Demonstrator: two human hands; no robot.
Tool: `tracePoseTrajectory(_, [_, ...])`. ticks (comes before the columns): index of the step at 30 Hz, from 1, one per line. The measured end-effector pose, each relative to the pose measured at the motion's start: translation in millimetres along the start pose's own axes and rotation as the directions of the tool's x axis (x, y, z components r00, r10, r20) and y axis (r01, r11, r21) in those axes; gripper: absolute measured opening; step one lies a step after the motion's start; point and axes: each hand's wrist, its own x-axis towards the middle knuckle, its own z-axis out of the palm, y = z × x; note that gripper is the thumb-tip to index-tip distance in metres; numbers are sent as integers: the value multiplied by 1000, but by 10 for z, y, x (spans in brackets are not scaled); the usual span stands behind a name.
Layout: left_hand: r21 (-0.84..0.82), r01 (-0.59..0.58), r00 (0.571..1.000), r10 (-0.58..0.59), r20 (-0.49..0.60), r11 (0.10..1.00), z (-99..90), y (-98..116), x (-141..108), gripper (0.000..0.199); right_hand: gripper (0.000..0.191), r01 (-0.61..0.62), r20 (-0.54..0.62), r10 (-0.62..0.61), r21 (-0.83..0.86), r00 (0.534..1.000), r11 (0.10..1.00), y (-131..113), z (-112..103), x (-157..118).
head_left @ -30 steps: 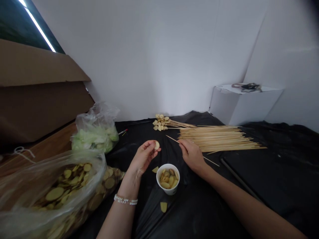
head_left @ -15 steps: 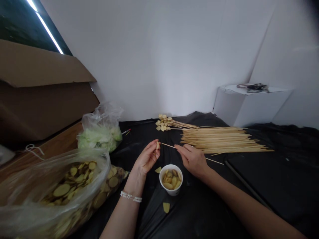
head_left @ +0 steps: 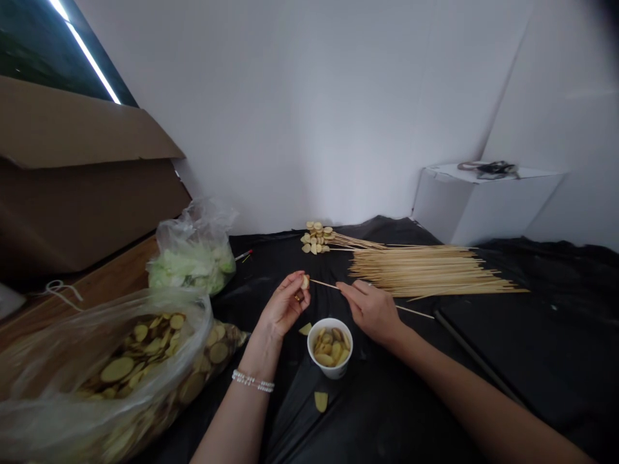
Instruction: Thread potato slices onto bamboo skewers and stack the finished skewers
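Note:
My left hand (head_left: 285, 305) pinches a small pale potato slice (head_left: 305, 281) between its fingertips, and a beaded bracelet (head_left: 253, 381) circles that wrist. My right hand (head_left: 370, 310) grips a thin bamboo skewer (head_left: 326, 283) near its middle, with the tip reaching the slice. Just below my hands stands a white paper cup (head_left: 331, 370) holding several potato slices. Loose slices lie on the black plastic sheet (head_left: 387, 399), one beside the cup (head_left: 305, 328) and one nearer me (head_left: 320, 401).
Ahead lie a bundle of bamboo skewers (head_left: 425, 272) and skewers loaded with potato slices (head_left: 315, 238). On the left are a clear bag of potato slices (head_left: 145, 361), a bag of pale green pieces (head_left: 193, 270), and a cardboard box (head_left: 72, 174).
The skewer has swung round, its tip now reaching the slice in my left hand. My left hand has dropped slightly, and the view has shifted a little.

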Motion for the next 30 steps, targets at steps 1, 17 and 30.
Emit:
tracePoseTrajectory(1, [-1,5,1000,-5,-2,1000,3,2,-3,16,32,0,0,0,0,1000,1000,-2,-2,0])
tracePoseTrajectory(17, [84,-80,992,88,-86,993,22,-11,5,18,30,33,8,-33,-9,999,999,-34,17,-12])
tracePoseTrajectory(30, [190,-146,983,164,-79,971,18,-15,13,27,32,0,73,1,-18,997,1000,-34,6,-10])
